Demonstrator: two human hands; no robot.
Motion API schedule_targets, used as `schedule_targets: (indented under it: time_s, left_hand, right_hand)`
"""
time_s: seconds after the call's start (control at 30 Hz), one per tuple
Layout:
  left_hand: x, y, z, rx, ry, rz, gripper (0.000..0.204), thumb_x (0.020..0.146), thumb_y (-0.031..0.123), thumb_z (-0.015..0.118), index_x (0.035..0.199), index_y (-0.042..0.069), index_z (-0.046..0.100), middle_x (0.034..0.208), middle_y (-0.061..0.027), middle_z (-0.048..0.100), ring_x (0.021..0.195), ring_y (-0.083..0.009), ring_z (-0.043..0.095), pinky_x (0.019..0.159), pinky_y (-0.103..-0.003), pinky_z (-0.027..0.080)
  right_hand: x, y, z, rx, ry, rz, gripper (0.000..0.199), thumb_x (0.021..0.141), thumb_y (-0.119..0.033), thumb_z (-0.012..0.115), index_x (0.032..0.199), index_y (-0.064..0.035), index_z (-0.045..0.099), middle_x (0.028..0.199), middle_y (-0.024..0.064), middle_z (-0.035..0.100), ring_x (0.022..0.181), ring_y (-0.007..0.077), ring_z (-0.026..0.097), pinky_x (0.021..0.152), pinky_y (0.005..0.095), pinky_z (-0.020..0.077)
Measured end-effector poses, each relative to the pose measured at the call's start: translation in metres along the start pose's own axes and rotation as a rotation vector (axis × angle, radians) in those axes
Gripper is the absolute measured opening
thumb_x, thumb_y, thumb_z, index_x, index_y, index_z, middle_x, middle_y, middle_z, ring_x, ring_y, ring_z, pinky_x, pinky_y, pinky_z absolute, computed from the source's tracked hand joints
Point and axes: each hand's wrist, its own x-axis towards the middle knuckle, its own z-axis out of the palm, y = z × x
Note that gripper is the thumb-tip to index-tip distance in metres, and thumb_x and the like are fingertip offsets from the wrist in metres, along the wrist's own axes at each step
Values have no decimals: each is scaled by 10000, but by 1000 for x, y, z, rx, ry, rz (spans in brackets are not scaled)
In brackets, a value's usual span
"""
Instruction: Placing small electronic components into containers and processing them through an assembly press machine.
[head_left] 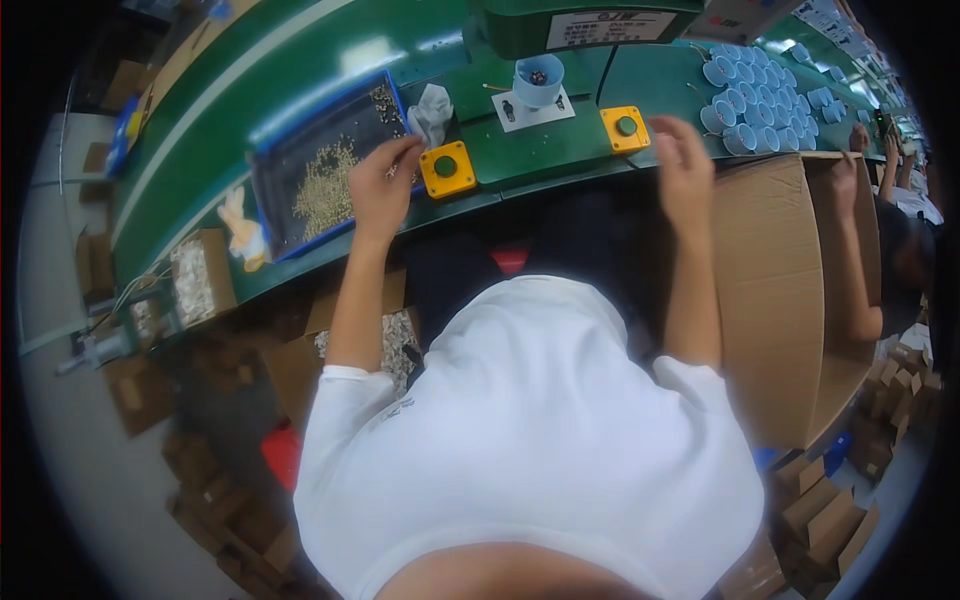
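Note:
My left hand (pixel 383 190) hovers between a blue-rimmed dark tray (pixel 272 200) and a yellow button box (pixel 447 169) with a dark green button. Its fingers are drawn together; anything in them is too small to make out. Small pale parts (pixel 327 185) lie heaped in that tray, with darker ones at its far corner. Beside a second yellow button box (pixel 625 129) is my right hand (pixel 686 175), fingers apart and holding nothing visible. Between the boxes, farther back, a light blue cup (pixel 539 82) with small parts in it stands on a white card (pixel 533 112) under a green machine head (pixel 520 30).
A crumpled grey-white bag (pixel 431 115) sits by the tray's right end. Many light blue cups (pixel 760 105) crowd the bench at right. A large open carton (pixel 765 290) stands at my right, with a co-worker's arm (pixel 850 250) beyond it. Cartons (pixel 205 275) flank my left.

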Motion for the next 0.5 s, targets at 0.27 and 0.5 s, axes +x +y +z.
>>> schedule_targets:
  time_s: [0.27,0.5]
  left_hand:
    - [109,74,53,74,-301,304,202,904,107,787,1096,47,773,1032,-146,774,901,-306,750,806,-350,581]
    - [110,76,61,109,-312,199,215,892,140,806,1072,28,769,1039,-156,764,927,-333,742,808,-375,579]
  right_hand:
    - [15,69,57,-424,94,-288,248,970,-108,675,1197,-13,697,1265,158,687,1182,320,624,957,377,520]
    - [11,88,60,-263,174,-349,187,925,-50,704,1108,-14,717,1229,149,715,1159,329,636,955,405,532]
